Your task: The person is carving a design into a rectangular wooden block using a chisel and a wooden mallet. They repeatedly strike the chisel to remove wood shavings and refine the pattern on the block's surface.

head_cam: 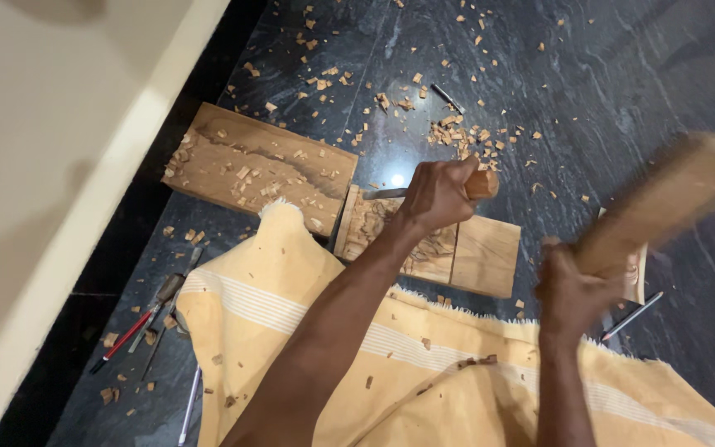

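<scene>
Now, chisel (424, 191) in left grip (439, 196), mallet (664, 203) in rt grip (571, 290)

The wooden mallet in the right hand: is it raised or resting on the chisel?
Raised. The wooden mallet is blurred, up and apart from the chisel that the left hand grips; the right hand holds it.

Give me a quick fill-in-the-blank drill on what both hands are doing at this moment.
1. The left hand grips a wooden-handled steel chisel whose blade rests on the carved ____ panel.
2. The right hand raises a blurred wooden ____.
3. The dark stone floor is littered with wood ____.
4. A ____ striped cloth covers the person's lap.

Missing words: wooden; mallet; chips; yellow
</scene>
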